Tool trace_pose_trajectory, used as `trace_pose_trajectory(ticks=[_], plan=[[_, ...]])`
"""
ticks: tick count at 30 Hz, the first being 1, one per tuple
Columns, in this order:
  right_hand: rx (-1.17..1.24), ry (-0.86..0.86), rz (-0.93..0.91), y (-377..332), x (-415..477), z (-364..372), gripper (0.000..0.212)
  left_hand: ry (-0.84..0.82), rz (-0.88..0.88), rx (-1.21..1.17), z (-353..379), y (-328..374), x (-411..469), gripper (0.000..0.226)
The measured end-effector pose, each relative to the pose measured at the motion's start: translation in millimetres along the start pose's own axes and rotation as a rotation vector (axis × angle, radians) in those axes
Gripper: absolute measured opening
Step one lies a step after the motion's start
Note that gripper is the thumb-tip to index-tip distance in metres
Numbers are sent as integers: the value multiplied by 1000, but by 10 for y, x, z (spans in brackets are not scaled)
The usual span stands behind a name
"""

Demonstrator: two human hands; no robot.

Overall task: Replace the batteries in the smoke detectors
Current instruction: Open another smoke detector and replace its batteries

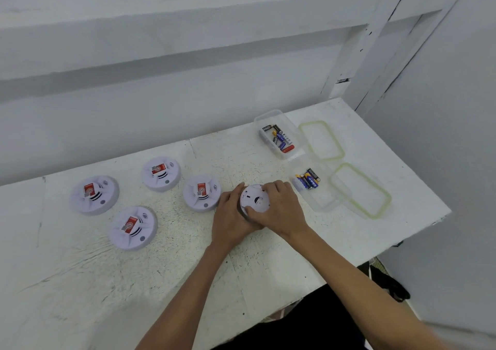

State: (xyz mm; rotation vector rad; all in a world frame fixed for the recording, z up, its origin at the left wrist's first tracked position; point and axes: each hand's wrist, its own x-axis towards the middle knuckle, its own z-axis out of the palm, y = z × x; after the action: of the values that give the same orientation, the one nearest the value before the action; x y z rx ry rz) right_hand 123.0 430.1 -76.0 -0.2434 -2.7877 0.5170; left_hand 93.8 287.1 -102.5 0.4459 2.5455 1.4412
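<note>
A white round smoke detector lies back side up on the white table, between both my hands. My left hand cups its left edge with curled fingers. My right hand grips its right rim, thumb pressed on the near edge. Several more detectors with red labels lie face up to the left, the nearest just beside my left hand. A clear box at the back holds several batteries. A second clear box to the right also holds batteries.
Two clear lids with green seals lie at the right: one by the far box, one by the near box. The table's right edge drops off close to them. A white wall runs behind the table.
</note>
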Motion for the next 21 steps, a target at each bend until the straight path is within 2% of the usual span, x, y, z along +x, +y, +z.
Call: trace_pose_trajectory(ticks=[5, 9, 13, 17, 19, 21], plan=[[3, -35, 77, -16, 27, 38, 72, -5, -11, 27, 23, -32, 4, 113], [-41, -25, 97, -99, 12, 34, 67, -17, -17, 4, 25, -39, 6, 112], [-121, -117, 189, -182, 35, 50, 79, -23, -17, 24, -6, -18, 6, 113], [-136, -180, 213, -232, 40, 32, 74, -38, -9, 50, -9, -21, 14, 107], [-1, -190, 228, -153, 22, -61, 67, -32, 0, 57, 11, -56, -4, 108], [263, -128, 290, -43, -34, -246, 51, -16, 39, 61, 30, -88, -19, 109]])
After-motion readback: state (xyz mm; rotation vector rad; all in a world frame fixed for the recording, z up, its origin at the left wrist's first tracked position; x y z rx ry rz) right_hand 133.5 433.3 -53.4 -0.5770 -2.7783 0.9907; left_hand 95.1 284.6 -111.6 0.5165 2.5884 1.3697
